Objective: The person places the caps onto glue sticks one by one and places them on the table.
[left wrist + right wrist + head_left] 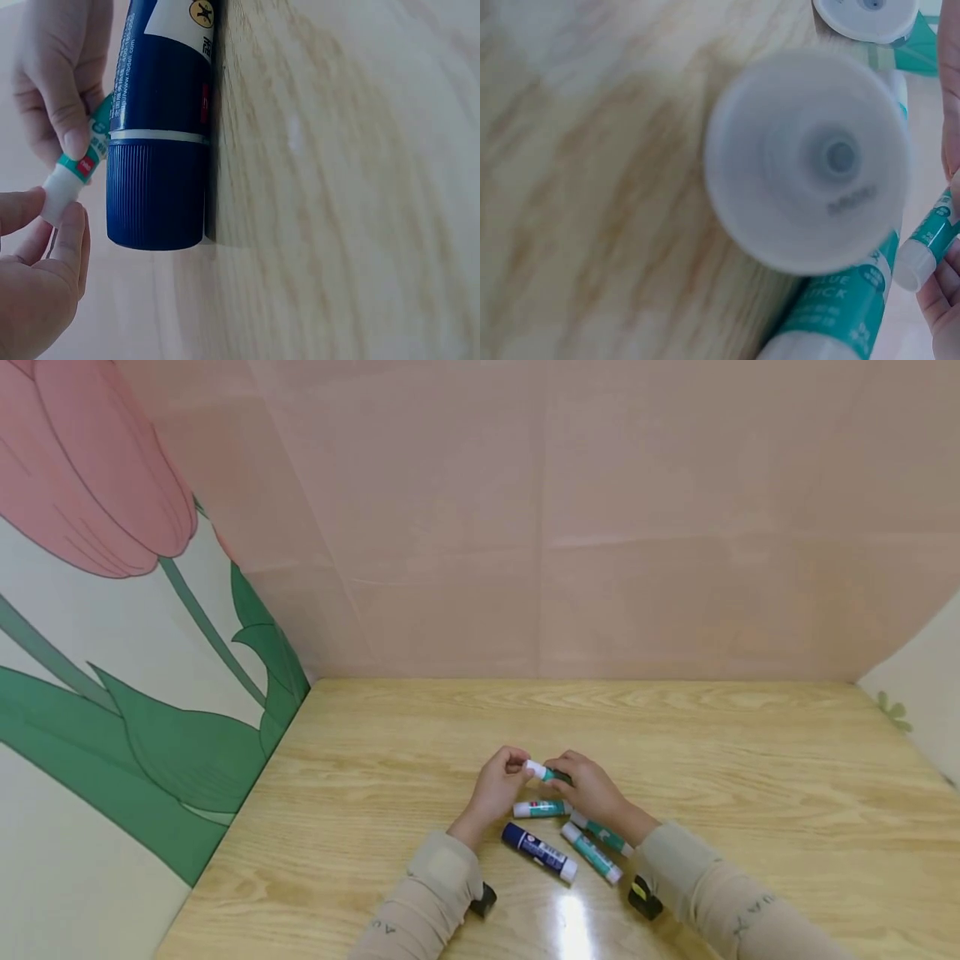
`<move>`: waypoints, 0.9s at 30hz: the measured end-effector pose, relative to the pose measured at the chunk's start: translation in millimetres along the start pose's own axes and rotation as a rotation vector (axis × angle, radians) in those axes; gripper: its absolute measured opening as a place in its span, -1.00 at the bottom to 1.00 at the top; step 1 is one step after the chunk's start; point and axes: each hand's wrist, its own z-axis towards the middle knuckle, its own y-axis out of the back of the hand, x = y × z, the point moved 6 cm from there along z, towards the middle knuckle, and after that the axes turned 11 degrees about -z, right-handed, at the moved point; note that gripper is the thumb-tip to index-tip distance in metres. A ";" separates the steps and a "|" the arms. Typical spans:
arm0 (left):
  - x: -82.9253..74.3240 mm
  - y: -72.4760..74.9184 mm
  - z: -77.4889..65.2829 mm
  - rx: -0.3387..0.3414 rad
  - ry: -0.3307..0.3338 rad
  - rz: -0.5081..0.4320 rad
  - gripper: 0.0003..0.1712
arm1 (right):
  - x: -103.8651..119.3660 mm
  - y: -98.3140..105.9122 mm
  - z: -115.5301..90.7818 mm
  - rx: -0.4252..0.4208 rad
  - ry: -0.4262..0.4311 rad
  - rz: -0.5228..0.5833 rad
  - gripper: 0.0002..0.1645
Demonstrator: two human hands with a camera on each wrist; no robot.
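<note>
A small green-and-white glue stick (536,769) is held between both hands above the table. My left hand (497,787) pinches its white cap (61,193) with thumb and fingers. From the other side, my right hand (594,787) grips the green body, covering part of it. Just beneath the hands lies another green glue stick (542,809), and two more green ones (592,853) rest by the right wrist. A thicker dark blue glue stick (540,852) lies nearer me, its ribbed blue cap (156,195) large in the left wrist view.
The wood-grain table (375,760) meets a pinkish covered wall (450,527) at the back. A tulip-patterned panel (187,727) borders the left side. In the right wrist view, a round white stick end (806,165) blocks much of the scene.
</note>
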 end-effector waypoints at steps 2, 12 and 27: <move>0.3 -0.2 -0.1 -0.003 0.000 -0.004 -0.84 | 0.5 0.1 0.1 -0.004 0.001 -0.003 -0.71; -2.7 0.3 -2.3 -0.002 -0.022 0.001 -0.84 | 3.2 1.6 1.0 -0.033 0.024 -0.012 -0.71; 1.7 1.4 -4.3 -0.037 -0.038 0.009 -0.86 | 4.8 -1.0 0.7 -0.053 0.045 0.005 -0.74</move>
